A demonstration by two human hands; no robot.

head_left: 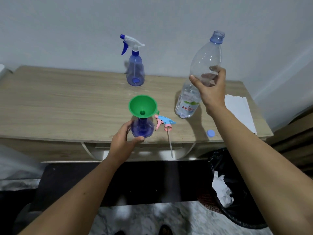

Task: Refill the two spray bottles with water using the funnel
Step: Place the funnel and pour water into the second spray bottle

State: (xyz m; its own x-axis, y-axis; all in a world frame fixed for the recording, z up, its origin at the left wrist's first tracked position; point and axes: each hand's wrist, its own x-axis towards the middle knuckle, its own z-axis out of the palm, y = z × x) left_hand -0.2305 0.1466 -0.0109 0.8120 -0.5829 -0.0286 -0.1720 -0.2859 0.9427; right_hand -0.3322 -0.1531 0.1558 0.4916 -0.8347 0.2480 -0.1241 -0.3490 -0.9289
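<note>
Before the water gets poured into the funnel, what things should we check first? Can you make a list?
1. Green funnel sits in the near spray bottle: ok.
2. Left hand steadies that bottle: ok.
3. Water bottle uncapped, blue cap on the table: ok.
4. Right hand grips the water bottle: ok.
5. Water bottle mouth over the funnel: not ok, it is off to the right.
6. Room left in the near bottle: cannot tell.
</note>
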